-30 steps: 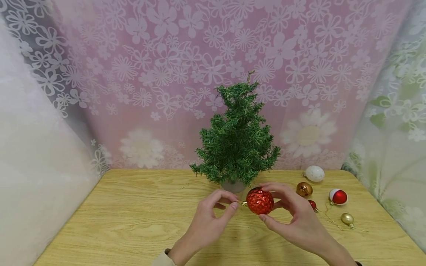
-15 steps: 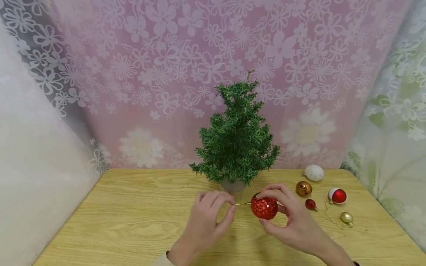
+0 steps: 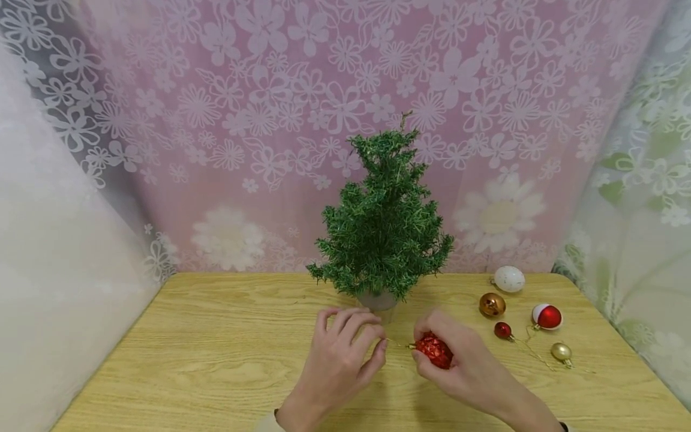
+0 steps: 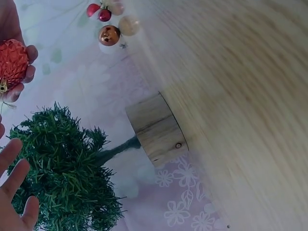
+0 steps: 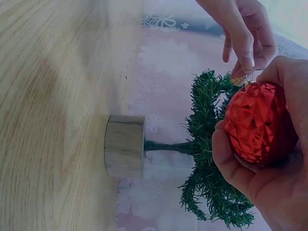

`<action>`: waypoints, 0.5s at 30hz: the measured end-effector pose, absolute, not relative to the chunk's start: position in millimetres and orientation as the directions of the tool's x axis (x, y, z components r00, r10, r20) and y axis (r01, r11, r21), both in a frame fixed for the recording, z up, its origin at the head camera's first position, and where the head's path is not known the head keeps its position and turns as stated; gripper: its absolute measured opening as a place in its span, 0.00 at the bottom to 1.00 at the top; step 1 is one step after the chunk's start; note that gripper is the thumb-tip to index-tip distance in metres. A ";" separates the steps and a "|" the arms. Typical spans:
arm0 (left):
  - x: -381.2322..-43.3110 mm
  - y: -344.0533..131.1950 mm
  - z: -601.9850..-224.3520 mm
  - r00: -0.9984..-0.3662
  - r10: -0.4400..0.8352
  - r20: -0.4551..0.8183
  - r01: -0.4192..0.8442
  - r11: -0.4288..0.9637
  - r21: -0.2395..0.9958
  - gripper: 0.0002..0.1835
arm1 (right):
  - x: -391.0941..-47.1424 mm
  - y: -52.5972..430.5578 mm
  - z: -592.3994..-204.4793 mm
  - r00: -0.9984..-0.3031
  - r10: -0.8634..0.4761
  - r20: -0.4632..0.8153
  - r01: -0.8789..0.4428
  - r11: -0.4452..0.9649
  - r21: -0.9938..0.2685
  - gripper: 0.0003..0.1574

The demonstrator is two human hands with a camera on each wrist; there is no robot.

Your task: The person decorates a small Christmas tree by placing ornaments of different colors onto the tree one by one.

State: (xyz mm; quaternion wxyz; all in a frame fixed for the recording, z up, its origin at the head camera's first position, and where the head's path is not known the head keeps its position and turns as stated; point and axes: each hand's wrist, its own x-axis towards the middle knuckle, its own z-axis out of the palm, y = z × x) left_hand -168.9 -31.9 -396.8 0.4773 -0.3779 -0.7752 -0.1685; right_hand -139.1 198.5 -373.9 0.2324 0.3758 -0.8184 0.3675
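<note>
My right hand (image 3: 469,367) grips a red faceted Christmas bauble (image 3: 433,350), its fingers wrapped round the side. From the bauble's gold cap a thin gold hanging string (image 3: 398,344) runs leftward. The thumb and index finger of my left hand (image 3: 341,359) pinch the string's far end, the other fingers spread. In the right wrist view the diamond-patterned bauble (image 5: 257,122) sits in the palm, cap toward the left hand. A small green artificial Christmas tree (image 3: 385,225) stands just beyond both hands. Its round wooden base (image 5: 125,146) shows in the right wrist view.
To the right on the wood-grain table (image 3: 227,336) lie a white bauble (image 3: 509,279), a copper one (image 3: 492,305), a red-and-white one (image 3: 549,317), a small dark red one (image 3: 503,330) and a small gold one (image 3: 561,352). A floral pink curtain (image 3: 270,150) hangs behind.
The bauble has moved right and slightly toward the person, and the gold string now stretches longer between the hands. My right hand has closed further round the bauble.
</note>
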 end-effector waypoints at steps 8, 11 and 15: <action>-167.2 -26.8 -396.3 -0.242 0.386 0.890 0.781 0.622 -0.057 0.10 | -139.8 193.8 -375.6 -0.583 -0.448 0.678 -0.798 0.473 -0.373 0.25; -166.2 -25.2 -395.5 -0.251 0.375 0.893 0.791 0.610 -0.033 0.09 | -139.2 193.5 -375.5 -0.591 -0.449 0.670 -0.791 0.484 -0.374 0.26; -164.6 -23.4 -395.4 -0.256 0.369 0.893 0.802 0.597 -0.017 0.08 | -139.3 192.6 -375.8 -0.580 -0.449 0.680 -0.798 0.481 -0.364 0.27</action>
